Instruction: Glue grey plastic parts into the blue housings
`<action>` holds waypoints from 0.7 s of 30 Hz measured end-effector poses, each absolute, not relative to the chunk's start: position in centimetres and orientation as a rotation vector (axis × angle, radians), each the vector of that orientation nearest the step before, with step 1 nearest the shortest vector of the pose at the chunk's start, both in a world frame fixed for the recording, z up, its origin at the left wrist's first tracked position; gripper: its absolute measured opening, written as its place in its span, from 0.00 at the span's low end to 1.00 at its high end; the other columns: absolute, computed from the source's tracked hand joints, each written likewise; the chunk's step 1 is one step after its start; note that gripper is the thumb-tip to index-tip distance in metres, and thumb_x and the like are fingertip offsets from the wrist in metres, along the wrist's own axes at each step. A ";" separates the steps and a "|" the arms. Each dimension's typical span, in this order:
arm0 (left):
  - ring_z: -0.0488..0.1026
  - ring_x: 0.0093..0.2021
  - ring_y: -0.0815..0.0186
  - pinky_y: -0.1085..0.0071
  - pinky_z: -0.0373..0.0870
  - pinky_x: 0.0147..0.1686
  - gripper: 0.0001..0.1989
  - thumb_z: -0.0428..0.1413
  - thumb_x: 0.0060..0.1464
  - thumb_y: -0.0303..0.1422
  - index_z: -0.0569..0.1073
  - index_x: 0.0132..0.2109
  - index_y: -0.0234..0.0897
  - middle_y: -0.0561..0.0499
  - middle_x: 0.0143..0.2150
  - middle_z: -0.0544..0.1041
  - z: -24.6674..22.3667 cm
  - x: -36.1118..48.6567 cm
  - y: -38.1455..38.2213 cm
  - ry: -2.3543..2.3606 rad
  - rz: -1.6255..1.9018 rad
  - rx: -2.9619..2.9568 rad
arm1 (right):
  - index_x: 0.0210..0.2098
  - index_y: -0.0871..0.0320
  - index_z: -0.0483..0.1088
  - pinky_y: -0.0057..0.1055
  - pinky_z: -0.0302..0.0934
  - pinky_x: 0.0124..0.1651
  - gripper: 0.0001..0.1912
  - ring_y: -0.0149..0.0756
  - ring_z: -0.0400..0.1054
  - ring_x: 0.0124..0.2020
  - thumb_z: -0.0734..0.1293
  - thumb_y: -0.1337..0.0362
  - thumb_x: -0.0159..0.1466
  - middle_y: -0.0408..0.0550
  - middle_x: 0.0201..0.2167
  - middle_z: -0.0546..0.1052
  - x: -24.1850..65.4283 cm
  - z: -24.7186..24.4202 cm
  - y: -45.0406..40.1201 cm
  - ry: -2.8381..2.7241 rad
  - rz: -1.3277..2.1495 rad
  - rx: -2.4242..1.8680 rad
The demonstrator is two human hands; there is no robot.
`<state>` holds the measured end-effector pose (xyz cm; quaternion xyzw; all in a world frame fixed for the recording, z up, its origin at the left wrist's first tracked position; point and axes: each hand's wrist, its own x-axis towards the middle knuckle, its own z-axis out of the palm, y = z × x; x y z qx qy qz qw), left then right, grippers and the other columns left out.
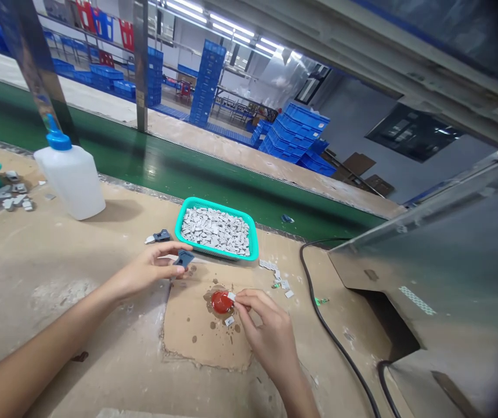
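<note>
Fingers [249, 301] work above stained cardboard [192, 334] on a dusty factory workbench [57, 255].

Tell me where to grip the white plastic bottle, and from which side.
Wrap the left hand around the middle of the white plastic bottle, coming from the near right side. It stands upright, and its broad smooth body offers far more to hold than the narrow blue cap.

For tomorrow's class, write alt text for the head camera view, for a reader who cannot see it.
Two hands work above a stained cardboard sheet on a workbench: the right hand holds a small white piece against a glossy red blob, and the left hand holds a dark grey plastic part. Beyond them sits a teal tray heaped with grey-white pieces.
</note>
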<state>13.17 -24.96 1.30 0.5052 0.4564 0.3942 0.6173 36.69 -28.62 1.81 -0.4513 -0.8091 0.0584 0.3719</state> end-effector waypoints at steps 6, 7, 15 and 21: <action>0.68 0.41 0.65 0.65 0.64 0.43 0.20 0.55 0.45 0.31 0.64 0.48 0.40 0.49 0.44 0.68 1.0 13.8 -25.3 0.981 0.974 1.189 | 0.32 0.58 0.68 0.29 0.67 0.36 0.07 0.33 0.69 0.33 0.61 0.74 0.57 0.48 0.30 0.73 37.0 1.7 -28.0 -2.108 -0.052 -1.044; 0.69 0.38 0.66 0.66 0.65 0.41 0.20 0.54 0.46 0.31 0.63 0.49 0.40 0.49 0.43 0.68 1.0 13.9 -25.4 0.941 0.977 1.157 | 0.32 0.58 0.68 0.29 0.67 0.36 0.07 0.33 0.69 0.33 0.61 0.74 0.58 0.48 0.30 0.73 37.1 1.7 -28.0 -2.123 -0.029 -1.047; 0.65 0.31 0.71 0.72 0.61 0.31 0.11 0.47 0.53 0.33 0.63 0.44 0.37 0.50 0.37 0.69 1.5 14.1 -26.1 0.931 0.757 1.153 | 0.30 0.58 0.69 0.28 0.67 0.33 0.06 0.33 0.70 0.31 0.61 0.72 0.58 0.48 0.30 0.73 37.6 1.6 -28.5 -2.111 0.039 -1.087; 0.65 0.30 0.69 0.71 0.61 0.31 0.11 0.47 0.52 0.35 0.69 0.40 0.36 0.52 0.34 0.69 1.3 14.6 -26.3 1.100 0.820 1.514 | 0.30 0.57 0.71 0.27 0.69 0.33 0.05 0.34 0.70 0.32 0.64 0.71 0.56 0.47 0.30 0.74 35.9 2.7 -28.0 -1.868 0.436 -1.137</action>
